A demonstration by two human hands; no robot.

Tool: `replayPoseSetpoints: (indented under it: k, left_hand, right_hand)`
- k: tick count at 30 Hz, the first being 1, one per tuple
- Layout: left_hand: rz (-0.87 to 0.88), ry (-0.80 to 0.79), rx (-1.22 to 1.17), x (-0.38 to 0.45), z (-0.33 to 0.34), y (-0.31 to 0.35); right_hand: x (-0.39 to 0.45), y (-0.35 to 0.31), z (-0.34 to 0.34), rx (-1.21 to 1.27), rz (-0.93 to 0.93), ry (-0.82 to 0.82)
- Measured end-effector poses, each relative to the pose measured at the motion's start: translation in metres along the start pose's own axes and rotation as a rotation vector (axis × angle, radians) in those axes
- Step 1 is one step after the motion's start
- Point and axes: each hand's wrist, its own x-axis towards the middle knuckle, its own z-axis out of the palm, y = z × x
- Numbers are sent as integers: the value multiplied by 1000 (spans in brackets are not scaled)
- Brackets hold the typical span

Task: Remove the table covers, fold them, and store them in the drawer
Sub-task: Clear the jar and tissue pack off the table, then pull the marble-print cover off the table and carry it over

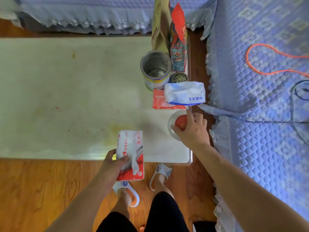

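Clearing the table cover (66, 91) still spread over the tabletop: left hand (110, 166) fingers clamped on a tissue pack (131, 154) at the near edge, right hand (192, 129) fingers spread over the glass bowl (172, 121) near the right corner.

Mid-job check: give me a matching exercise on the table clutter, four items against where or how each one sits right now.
Items:
1. tissue pack
2. glass bowl
3. metal can
4. blue-white bag

States:
A. lying on a red packet
B. held in the left hand
C. standing upright, open, near the tall bags
D. holding a red fruit, under the right hand

Pairs: 1-B, 2-D, 3-C, 4-A
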Motion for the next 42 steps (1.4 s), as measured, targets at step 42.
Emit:
replayPoseSetpoints:
  k: [42]
  left_hand:
    - [190, -7, 59, 8, -61, -13]
  right_hand:
    - [-86, -110, 23, 242, -75, 188]
